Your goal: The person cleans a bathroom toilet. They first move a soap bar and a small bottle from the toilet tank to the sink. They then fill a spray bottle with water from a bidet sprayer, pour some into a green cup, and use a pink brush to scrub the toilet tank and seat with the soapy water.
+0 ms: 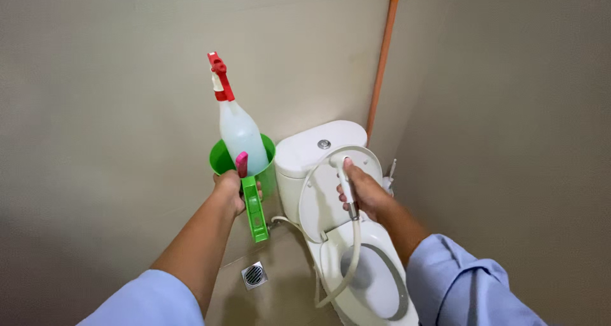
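Note:
My left hand (233, 190) grips the handle of a green plastic dipper (258, 173), held up in front of the beige wall. A translucent spray bottle (240, 132) with a red trigger head stands inside the dipper, next to a pink-tipped item (242, 163). My right hand (363, 191) holds a white bidet sprayer (344, 173) over the white toilet (375, 281). The sprayer's hose (349, 262) loops down across the open bowl. The toilet's lid (331, 205) is raised against the cistern (316, 148).
An orange pole (382, 58) leans in the corner behind the cistern. A square metal floor drain (254, 275) sits on the tiled floor left of the toilet. Beige walls close in on the left, back and right.

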